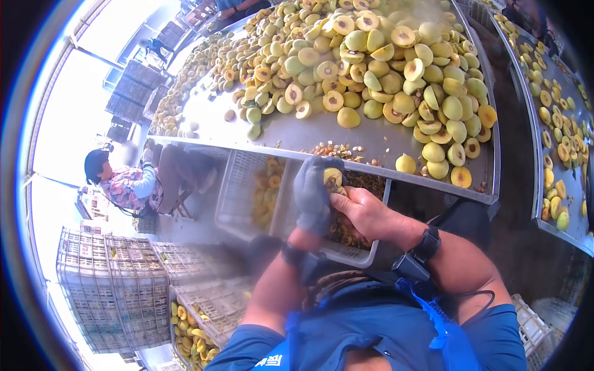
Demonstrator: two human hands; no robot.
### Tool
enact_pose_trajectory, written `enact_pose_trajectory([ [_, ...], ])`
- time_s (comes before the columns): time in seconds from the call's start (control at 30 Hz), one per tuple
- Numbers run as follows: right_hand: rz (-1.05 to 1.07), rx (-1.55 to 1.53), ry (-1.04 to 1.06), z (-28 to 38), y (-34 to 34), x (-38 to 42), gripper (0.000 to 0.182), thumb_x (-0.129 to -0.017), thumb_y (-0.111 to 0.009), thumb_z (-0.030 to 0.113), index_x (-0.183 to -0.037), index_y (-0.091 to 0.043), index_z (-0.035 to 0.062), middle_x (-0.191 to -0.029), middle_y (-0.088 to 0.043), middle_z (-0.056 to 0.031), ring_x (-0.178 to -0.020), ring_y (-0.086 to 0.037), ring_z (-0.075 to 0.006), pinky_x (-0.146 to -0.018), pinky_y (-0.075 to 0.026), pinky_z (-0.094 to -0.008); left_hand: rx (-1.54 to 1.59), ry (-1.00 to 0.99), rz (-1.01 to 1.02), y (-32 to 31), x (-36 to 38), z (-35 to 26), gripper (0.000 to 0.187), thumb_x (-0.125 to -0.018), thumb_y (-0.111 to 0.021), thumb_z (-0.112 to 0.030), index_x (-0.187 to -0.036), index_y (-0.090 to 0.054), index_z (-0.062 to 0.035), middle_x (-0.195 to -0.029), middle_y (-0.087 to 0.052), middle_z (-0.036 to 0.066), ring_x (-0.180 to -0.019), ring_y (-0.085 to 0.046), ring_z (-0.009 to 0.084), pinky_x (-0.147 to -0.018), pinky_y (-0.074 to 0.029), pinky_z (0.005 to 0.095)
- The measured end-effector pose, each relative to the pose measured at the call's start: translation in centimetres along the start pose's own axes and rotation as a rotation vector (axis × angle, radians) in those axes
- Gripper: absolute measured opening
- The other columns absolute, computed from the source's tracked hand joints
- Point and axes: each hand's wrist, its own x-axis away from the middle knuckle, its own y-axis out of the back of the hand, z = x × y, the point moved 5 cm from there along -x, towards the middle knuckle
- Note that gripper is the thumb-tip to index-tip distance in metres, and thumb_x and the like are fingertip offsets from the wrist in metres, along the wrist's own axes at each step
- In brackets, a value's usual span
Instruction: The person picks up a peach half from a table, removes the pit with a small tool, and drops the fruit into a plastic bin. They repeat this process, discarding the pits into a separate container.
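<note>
My left hand (pixel 311 195), in a grey glove, is closed around a halved yellow peach (pixel 332 177) above the near edge of the metal table. My bare right hand (pixel 365 213) is closed against the same peach, its thumb pressed near the cut side. What my right fingers grip is hidden. Below my hands is a white bin (pixel 354 258) with brown pits and scraps inside. To its left, a white crate (pixel 238 185) holds yellow peach halves. Loose pits (pixel 334 149) lie on the table just beyond my hands.
A large heap of halved peaches (pixel 383 74) covers much of the metal table (pixel 210 114). A second table (pixel 550 139) with peaches stands at right. Stacked crates (pixel 114 290) stand at lower left. A seated person (pixel 139 185) works at the table's left side.
</note>
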Motion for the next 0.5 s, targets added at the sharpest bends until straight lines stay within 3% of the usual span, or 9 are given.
enact_pose_trajectory([
  [0.07,-0.081,0.068,0.134,-0.7,-0.2,-0.3,0.034,-0.112,-0.049,0.033,-0.114,-0.058,0.0005,-0.087,-0.062,-0.0056,-0.075,-0.060,-0.0127,-0.069,-0.051,-0.0300,-0.160,-0.249,0.059,0.2,0.0,-0.9,0.026,-0.102,-0.051,-0.015,-0.106,-0.068,0.0036,-0.101,-0.069,0.010,-0.090,-0.066,0.0169,-0.079,-0.054,0.0339],
  [0.1,-0.182,0.165,0.333,-2.3,-0.6,-1.2,0.033,-0.112,-0.048,0.034,-0.109,-0.057,0.0023,-0.081,-0.059,-0.0043,-0.065,-0.057,-0.0125,-0.060,-0.050,-0.0298,-0.214,-0.312,0.010,0.2,0.3,-0.8,0.025,-0.100,-0.051,-0.014,-0.107,-0.068,0.0037,-0.100,-0.068,0.010,-0.089,-0.066,0.0176,-0.079,-0.055,0.0340],
  [0.17,-0.144,0.039,0.289,-2.2,-0.6,-1.1,0.034,-0.112,-0.046,0.036,-0.101,-0.055,0.0056,-0.072,-0.053,-0.0022,-0.051,-0.050,-0.0119,-0.047,-0.044,-0.0294,-0.260,-0.351,-0.027,0.1,0.8,-0.2,0.024,-0.098,-0.053,-0.013,-0.108,-0.067,0.0038,-0.100,-0.068,0.011,-0.089,-0.067,0.0189,-0.080,-0.055,0.0340],
  [0.23,0.141,-0.401,-0.209,0.6,-1.3,1.4,0.035,-0.112,-0.045,0.038,-0.095,-0.052,0.0085,-0.067,-0.047,-0.0006,-0.042,-0.041,-0.0111,-0.037,-0.037,-0.0293,-0.191,-0.211,0.044,0.3,0.7,-0.8,0.023,-0.097,-0.054,-0.012,-0.108,-0.067,0.0039,-0.100,-0.068,0.012,-0.088,-0.068,0.0195,-0.079,-0.055,0.0341],
  [0.27,0.145,-0.378,-0.227,0.5,-1.2,1.4,0.036,-0.112,-0.044,0.039,-0.095,-0.051,0.0083,-0.068,-0.047,-0.0009,-0.043,-0.042,-0.0110,-0.038,-0.037,-0.0291,-0.128,-0.100,0.098,0.3,0.5,-1.1,0.023,-0.097,-0.055,-0.012,-0.109,-0.067,0.0039,-0.100,-0.069,0.012,-0.087,-0.068,0.0196,-0.079,-0.055,0.0342],
  [0.3,0.152,-0.349,-0.241,0.5,-0.9,1.2,0.037,-0.112,-0.043,0.040,-0.095,-0.051,0.0081,-0.068,-0.047,-0.0012,-0.044,-0.043,-0.0109,-0.038,-0.037,-0.0290,-0.208,-0.237,0.042,0.4,0.5,-2.0,0.025,-0.101,-0.053,-0.016,-0.108,-0.067,0.0047,-0.098,-0.069,0.012,-0.083,-0.067,0.0187,-0.078,-0.055,0.0334],
  [0.37,0.202,-0.405,-0.278,0.5,-1.3,1.2,0.039,-0.112,-0.042,0.041,-0.094,-0.050,0.0077,-0.069,-0.046,-0.0015,-0.045,-0.044,-0.0108,-0.039,-0.037,-0.0287,0.148,0.080,0.021,0.6,0.9,-0.3,0.030,-0.104,-0.050,-0.019,-0.105,-0.067,0.0055,-0.095,-0.070,0.011,-0.082,-0.066,0.0180,-0.077,-0.055,0.0326],
  [0.43,0.280,-0.576,-0.323,0.5,-2.1,1.6,0.041,-0.113,-0.040,0.042,-0.094,-0.049,0.0073,-0.069,-0.045,-0.0016,-0.046,-0.044,-0.0107,-0.039,-0.037,-0.0284,0.271,0.157,0.125,0.2,0.7,-0.2,0.034,-0.107,-0.048,-0.021,-0.102,-0.068,0.0060,-0.094,-0.070,0.011,-0.081,-0.066,0.0175,-0.077,-0.055,0.0321],
  [0.5,0.357,-0.640,-0.330,0.2,-3.2,2.1,0.036,-0.111,-0.044,0.040,-0.091,-0.050,0.0118,-0.069,-0.044,0.0023,-0.047,-0.043,-0.0084,-0.039,-0.036,-0.0262,0.153,-0.006,0.332,0.4,0.0,-1.5,0.039,-0.108,-0.046,-0.024,-0.098,-0.069,0.0063,-0.093,-0.070,0.011,-0.081,-0.066,0.0172,-0.077,-0.055,0.0319],
])
